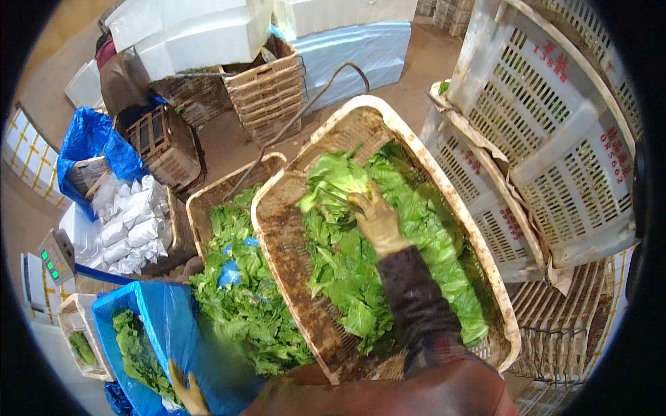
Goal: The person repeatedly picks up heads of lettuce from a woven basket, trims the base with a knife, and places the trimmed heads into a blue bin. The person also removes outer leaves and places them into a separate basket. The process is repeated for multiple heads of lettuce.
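My right hand, in a yellowish glove, reaches into a large tilted crate. Its fingers are closed round a bunch of leafy greens near the crate's far end. More long green leaves lie beneath and beside that bunch. At the lower left, my left hand, gloved too, rests by the inner side of a blue plastic liner. Its fingers are stretched and apart, and nothing shows between them. Leafy greens lie inside the liner, close to those fingers.
A lower crate of loose leaves stands left of the tilted one. White packets fill another crate, beside a scale display. Tall white crates stack at right. Foam boxes and a bent hooked rod are behind; a person is far left.
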A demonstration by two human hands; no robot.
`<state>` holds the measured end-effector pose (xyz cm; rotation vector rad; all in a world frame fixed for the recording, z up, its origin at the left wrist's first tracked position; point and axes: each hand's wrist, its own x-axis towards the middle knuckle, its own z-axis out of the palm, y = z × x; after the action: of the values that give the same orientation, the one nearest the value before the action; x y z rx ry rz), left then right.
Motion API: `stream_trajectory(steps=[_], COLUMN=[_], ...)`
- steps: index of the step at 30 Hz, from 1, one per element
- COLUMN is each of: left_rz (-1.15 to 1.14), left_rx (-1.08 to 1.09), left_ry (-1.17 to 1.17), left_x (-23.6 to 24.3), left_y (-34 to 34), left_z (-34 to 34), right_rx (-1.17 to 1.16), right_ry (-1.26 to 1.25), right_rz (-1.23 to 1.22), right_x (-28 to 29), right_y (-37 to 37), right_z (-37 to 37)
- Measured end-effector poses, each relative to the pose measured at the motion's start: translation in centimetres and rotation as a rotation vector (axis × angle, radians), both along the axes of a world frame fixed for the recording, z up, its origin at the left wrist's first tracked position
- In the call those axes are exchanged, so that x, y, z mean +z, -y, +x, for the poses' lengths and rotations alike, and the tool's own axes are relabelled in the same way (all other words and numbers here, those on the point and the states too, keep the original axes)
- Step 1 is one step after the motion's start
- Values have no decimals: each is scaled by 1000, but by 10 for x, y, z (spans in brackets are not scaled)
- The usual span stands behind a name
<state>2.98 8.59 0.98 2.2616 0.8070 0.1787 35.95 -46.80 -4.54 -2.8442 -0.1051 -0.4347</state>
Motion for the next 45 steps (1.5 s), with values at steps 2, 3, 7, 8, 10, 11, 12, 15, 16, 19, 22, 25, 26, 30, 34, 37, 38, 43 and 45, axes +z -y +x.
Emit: stream_trajectory(steps=[2,3,7,8,10,11,12,15,16,19,22,25,26,30,34,37,38,43,45], left_rz=[-255,-184,178,-2,-477,-709,-843,-1019,-1073,-1172,-1319,-1183,-1136,-1342,-1564,-999,-824,-614,-1106], left_rx=[-98,-263,-922,-982,-918,-772,-728,-597,-537,-463,-412,-401,-389,-344,-517,-657,-775,-587,-904], left_ry=[90,65,530,496,373,417,408,227,176,49,-19,-123,-282,-164,-186,-420,-273,-171,-397], left_x=[32,49,80,76,53,36,20,-23,-31,-27,-4,-4,-13,-62,-60,-15,-5,8,-10], left_y=[38,56,139,153,165,163,151,102,86,42,15,3,1,-8,-27,-42,-34,22,46], left_z=[65,95,164,162,147,133,124,65,46,-3,-36,-58,-62,-84,-45,30,60,58,20], right_rx=[114,168,672,930,1056,997,921,800,890,801,844,810,670,360,447,453,383,173,31], right_ry=[123,123,-96,66,-200,-290,-450,-366,-317,-239,-243,-769,-863,-1009,-942,-923,-973,-833,-762], right_rz=[-38,-41,-110,25,481,695,882,1031,995,33,-359,-109,72,249,935,1122,1090,1324,1510], right_x=[31,56,150,167,182,183,178,161,153,119,89,66,61,53,53,50,49,47,52], right_y=[-9,-16,-69,-87,-128,-146,-166,-205,-217,-257,-266,-257,-254,-253,-268,-272,-270,-244,-233], right_z=[-10,-20,-77,-94,-122,-133,-145,-184,-200,-240,-258,-261,-264,-280,-307,-325,-330,-339,-331])
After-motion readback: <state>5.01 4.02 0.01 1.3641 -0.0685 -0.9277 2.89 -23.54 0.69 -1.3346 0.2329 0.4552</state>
